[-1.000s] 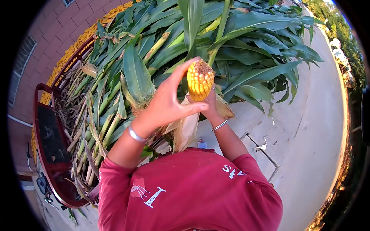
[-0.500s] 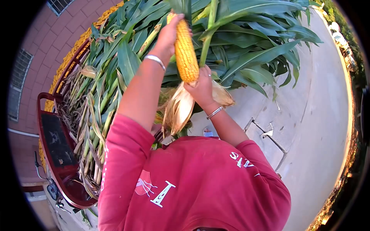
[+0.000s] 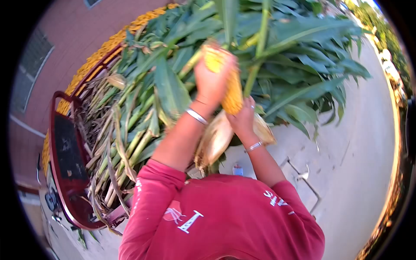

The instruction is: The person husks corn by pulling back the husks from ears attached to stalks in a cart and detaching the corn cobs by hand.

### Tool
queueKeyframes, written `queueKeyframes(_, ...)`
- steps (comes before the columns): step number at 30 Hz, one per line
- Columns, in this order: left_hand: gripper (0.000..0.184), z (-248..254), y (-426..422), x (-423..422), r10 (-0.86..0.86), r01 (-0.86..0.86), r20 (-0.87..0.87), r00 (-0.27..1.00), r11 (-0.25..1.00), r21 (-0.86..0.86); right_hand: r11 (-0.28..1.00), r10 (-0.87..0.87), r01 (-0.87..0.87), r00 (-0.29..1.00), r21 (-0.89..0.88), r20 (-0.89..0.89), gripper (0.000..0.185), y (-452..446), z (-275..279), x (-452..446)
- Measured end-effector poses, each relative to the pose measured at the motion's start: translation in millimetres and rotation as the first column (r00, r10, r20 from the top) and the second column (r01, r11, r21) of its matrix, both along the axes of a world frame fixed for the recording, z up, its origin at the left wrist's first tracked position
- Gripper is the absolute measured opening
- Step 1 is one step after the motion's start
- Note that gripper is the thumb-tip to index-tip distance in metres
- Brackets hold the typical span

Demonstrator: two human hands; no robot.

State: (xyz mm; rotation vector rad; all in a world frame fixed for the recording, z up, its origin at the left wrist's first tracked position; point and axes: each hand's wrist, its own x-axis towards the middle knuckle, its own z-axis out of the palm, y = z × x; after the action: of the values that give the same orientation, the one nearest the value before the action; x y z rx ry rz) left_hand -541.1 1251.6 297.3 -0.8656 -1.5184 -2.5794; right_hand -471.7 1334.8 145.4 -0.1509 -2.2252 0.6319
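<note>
The left hand (image 3: 212,82), blurred near the upper middle of the frame, was clamped around the yellow corn cob (image 3: 234,93), which stood tilted with its tip toward the top of the picture. Just below, the right hand (image 3: 242,119) was closed at the cob's lower end; how much husk or stem lay inside its fingers could not be told. Peeled, pale husk (image 3: 214,138) hung down on both sides of that hand, and a green stalk (image 3: 260,56) rose behind it toward the top edge. A sharp twist with a loose right-hand hold could have torn the husk or bent the stalk instead of parting the cob at its base, and the left palm could have slid along the kernels if its hold was weak. A sudden break could have sent the cob down onto the pale pavement (image 3: 355,138) at the right of the frame. Broad green leaves (image 3: 303,34) filled the upper right, close enough to snag a turning wrist. Farther out, cut stalks lay heaped at centre left in a red cart (image 3: 82,212), with a bank of yellow cobs (image 3: 102,50) and a wall (image 3: 69,43) at upper left.
</note>
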Motion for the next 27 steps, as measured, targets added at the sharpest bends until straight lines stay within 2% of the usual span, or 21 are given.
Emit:
queueKeyframes(1,0.022,5,2,16,-0.019,-0.029,-0.307,0.952,0.988,-0.151,1.0,-0.001,0.001,1.0,0.018,-0.017,0.053,-6,5,-1)
queueKeyframes(2,0.028,9,5,30,-0.096,-0.144,-0.733,0.674,0.956,-0.257,1.0,0.012,-0.012,1.0,0.021,-0.026,0.054,-10,8,-1)
queueKeyframes(3,0.034,17,11,43,-0.235,-0.195,-0.927,0.292,0.934,-0.298,1.0,0.03,-0.03,0.999,-0.003,-0.014,0.056,-12,10,-3)
queueKeyframes(4,0.041,30,15,57,-0.341,-0.179,-0.936,0.086,0.919,-0.351,0.999,0.05,-0.05,0.999,-0.022,0.002,0.057,-13,11,-5)
queueKeyframes(5,0.047,40,21,69,-0.325,-0.155,-0.945,0.022,0.933,-0.325,0.997,0.07,-0.069,0.997,-0.044,0.02,0.059,-12,11,-8)
queueKeyframes(6,0.043,59,22,77,-0.235,-0.066,-0.963,0.132,0.967,-0.245,0.995,0.085,-0.083,0.996,-0.06,0.036,0.06,-10,12,-7)
queueKeyframes(8,0.047,86,18,82,-0.098,0.022,-0.84,0.533,0.995,-0.102,0.988,0.117,-0.107,0.989,-0.111,0.087,0.063,-5,19,-4)
queueKeyframes(9,0.043,97,10,76,-0.212,0.196,-0.668,0.713,0.975,-0.102,0.986,0.123,-0.106,0.982,-0.129,0.14,0.065,-1,25,0)
queueKeyframes(10,0.034,101,3,70,-0.204,0.25,-0.472,0.857,0.968,0.034,0.986,0.12,-0.091,0.97,-0.139,0.214,0.066,4,31,11)
queueKeyframes(11,0.028,103,-3,57,-0.298,0.359,-0.287,0.91,0.914,0.189,0.99,0.099,-0.059,0.937,-0.127,0.335,0.067,6,38,28)
queueKeyframes(13,0.038,108,-28,32,-0.227,0.264,-0.171,0.959,0.934,0.24,0.994,0.039,-0.057,0.981,0.088,0.192,0.068,16,54,47)
queueKeyframes(14,0.028,104,-38,20,-0.251,0.254,-0.057,0.966,0.896,0.364,1.0,-0.02,0.02,0.999,0.014,0.042,0.067,25,48,50)
queueKeyframes(15,0.032,102,-50,12,-0.254,0.211,0.049,0.966,0.885,0.415,0.97,0.113,-0.125,0.991,-0.207,-0.066,0.064,25,72,58)
queueKeyframes(16,0.034,98,-61,4,-0.257,0.2,0.081,0.963,0.884,0.423,0.972,0.1,-0.112,0.993,-0.206,-0.066,0.064,23,88,58)
queueKeyframes(18,0.038,83,-76,-7,-0.304,0.197,0.144,0.942,0.846,0.496,0.669,0.487,-0.517,0.848,-0.534,-0.21,0.06,15,113,48)
queueKeyframes(19,0.038,78,-80,-9,-0.312,0.186,0.166,0.935,0.833,0.52,0.415,0.619,-0.655,0.712,-0.632,-0.331,0.06,8,118,44)
queueKeyframes(20,0.043,73,-83,-7,-0.285,0.173,0.165,0.944,0.855,0.489,0.307,0.702,-0.71,0.619,-0.633,-0.353,0.061,-3,118,42)
queueKeyframes(21,0.043,66,-86,-6,-0.279,0.166,0.163,0.946,0.853,0.494,0.259,0.73,-0.682,0.602,-0.684,-0.324,0.06,-11,104,37)
queueKeyframes(23,0.043,60,-97,-9,-0.307,0.143,0.244,0.92,0.842,0.521,0.035,0.785,-0.501,0.55,-0.865,-0.287,0.053,-25,107,48)
queueKeyframes(25,0.042,55,-111,-7,-0.259,0.119,0.25,0.933,0.876,0.467,0.198,0.777,-0.505,0.603,-0.84,-0.179,0.048,-41,111,50)
queueKeyframes(27,0.04,42,-122,-8,-0.234,0.103,0.282,0.93,0.906,0.411,0.168,0.802,-0.464,0.577,-0.87,-0.153,0.043,-48,105,52)
